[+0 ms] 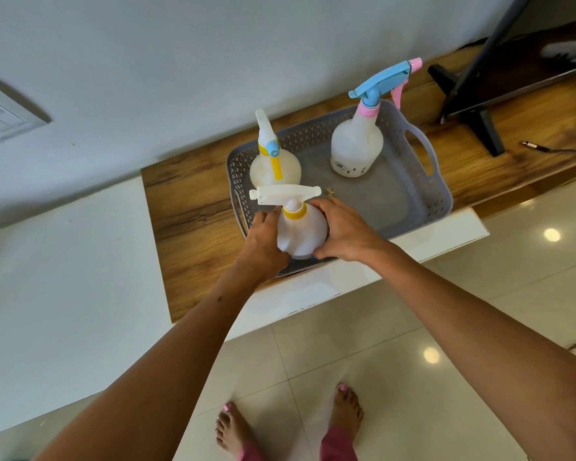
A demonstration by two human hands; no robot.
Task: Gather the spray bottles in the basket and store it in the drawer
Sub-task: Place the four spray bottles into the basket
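Note:
A grey perforated basket (423, 194) with handles sits on the wooden cabinet top (193, 214). Inside it stand three white spray bottles. One with a blue and pink trigger head (356, 144) is at the back right. One with a yellow and blue trigger (273, 164) is at the back left. The third, with a white head and yellow collar (301, 231), is at the basket's near left corner. My left hand (263, 242) and my right hand (343, 232) grip that third bottle from both sides. Its base is hidden.
A dark monitor stand (476, 118) rests on the wood at the right, with a cable plug (529, 145) beside it. A white cabinet front edge (346, 281) lies below the basket. A switch plate (0, 114) is on the wall at left. My bare feet stand on glossy floor tiles.

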